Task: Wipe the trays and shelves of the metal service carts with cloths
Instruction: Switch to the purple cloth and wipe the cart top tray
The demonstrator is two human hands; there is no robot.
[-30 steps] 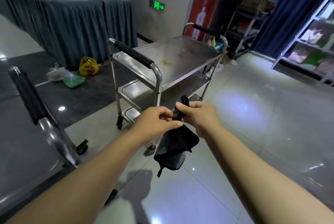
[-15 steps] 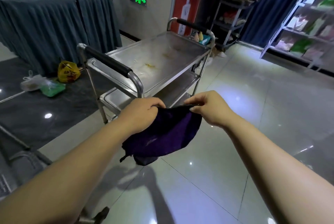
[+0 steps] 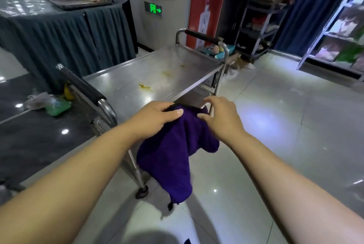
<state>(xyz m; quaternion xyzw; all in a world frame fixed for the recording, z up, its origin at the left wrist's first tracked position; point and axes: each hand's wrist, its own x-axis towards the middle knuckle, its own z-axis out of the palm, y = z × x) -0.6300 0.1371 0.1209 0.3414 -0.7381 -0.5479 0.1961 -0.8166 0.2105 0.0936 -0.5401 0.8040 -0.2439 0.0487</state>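
Head view: left hand (image 3: 155, 119) fingers (image 3: 162, 105) grip cloth (image 3: 173, 153), right hand (image 3: 221, 118) thumb touches it

Dim bluish indoor light; glare spots on floor (image 3: 266, 117) and cart top (image 3: 126, 84); soft blur, fisheye-bent edges.

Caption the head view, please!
Left hand grips a purple cloth, right hand touching it, beside a stained metal cart.
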